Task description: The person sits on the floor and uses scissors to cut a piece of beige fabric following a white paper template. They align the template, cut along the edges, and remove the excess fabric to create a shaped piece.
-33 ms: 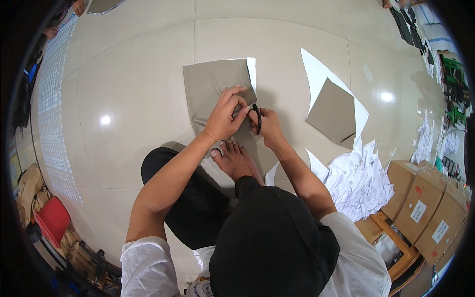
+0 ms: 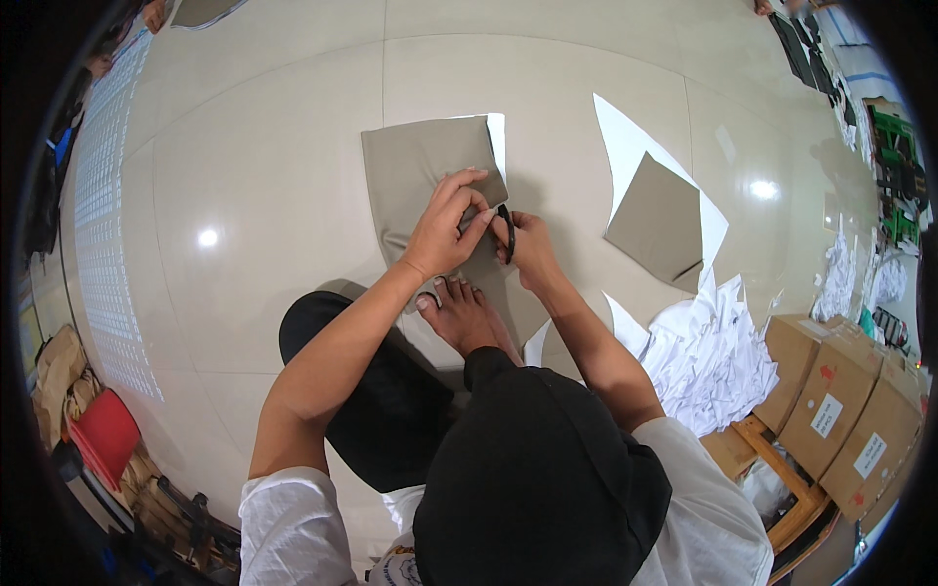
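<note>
A taupe piece of cloth (image 2: 415,161) lies on the floor, with a white layer (image 2: 498,146) showing under its right and top edges. My left hand (image 2: 442,230) rests on the cloth and pinches its right edge between thumb and fingers. Just right of it, my right hand (image 2: 532,254) is closed around black-handled scissors (image 2: 508,232) at that same edge. The blades are mostly hidden by the hands and cloth. Below my hands, my bare foot (image 2: 463,314) presses on the near part of the cloth.
To the right, a taupe cut piece (image 2: 660,220) lies on a pointed white sheet (image 2: 618,146). A heap of white scraps (image 2: 708,356) sits nearer, beside cardboard boxes (image 2: 831,400) on a wooden frame (image 2: 787,488). A red chair (image 2: 103,438) stands at the left. Other people's hands show at the far corners.
</note>
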### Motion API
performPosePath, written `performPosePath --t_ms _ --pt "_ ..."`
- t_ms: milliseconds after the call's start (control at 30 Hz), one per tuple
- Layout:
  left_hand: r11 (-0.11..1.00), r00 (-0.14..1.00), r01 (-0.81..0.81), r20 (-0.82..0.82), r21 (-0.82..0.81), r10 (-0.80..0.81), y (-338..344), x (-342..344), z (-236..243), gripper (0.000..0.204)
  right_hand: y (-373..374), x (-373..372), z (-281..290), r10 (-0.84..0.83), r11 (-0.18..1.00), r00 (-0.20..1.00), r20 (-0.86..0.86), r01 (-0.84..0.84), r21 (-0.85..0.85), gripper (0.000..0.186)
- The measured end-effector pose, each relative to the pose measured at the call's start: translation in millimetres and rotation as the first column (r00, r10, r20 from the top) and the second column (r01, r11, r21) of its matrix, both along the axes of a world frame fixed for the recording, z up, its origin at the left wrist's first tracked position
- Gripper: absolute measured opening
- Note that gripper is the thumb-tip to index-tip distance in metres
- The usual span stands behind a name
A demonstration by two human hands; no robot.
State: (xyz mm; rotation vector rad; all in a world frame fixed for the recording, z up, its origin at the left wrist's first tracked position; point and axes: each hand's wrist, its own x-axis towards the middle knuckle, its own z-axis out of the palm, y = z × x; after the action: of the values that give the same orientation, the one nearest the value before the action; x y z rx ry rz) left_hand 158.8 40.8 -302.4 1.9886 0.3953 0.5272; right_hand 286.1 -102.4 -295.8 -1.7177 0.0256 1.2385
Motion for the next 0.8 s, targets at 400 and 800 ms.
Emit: performPosePath --t_ms 400,800 --pt "0.993 0.999 -0.037 0.028 -0.11 0.04 -3.0 4.1 2.9 0.012 7.9 -21.0 -15.5 -0.128 0.979 0.99 -0.058 0.135 0.15 0.04" --pt "0.991 0.998 -0.045 0.027 -0.127 0.049 0.5 2.0 1.9 0.012 16.6 -29.0 -15.6 -0.179 0.975 0.982 -0.067 0.186 0.121 0.034"
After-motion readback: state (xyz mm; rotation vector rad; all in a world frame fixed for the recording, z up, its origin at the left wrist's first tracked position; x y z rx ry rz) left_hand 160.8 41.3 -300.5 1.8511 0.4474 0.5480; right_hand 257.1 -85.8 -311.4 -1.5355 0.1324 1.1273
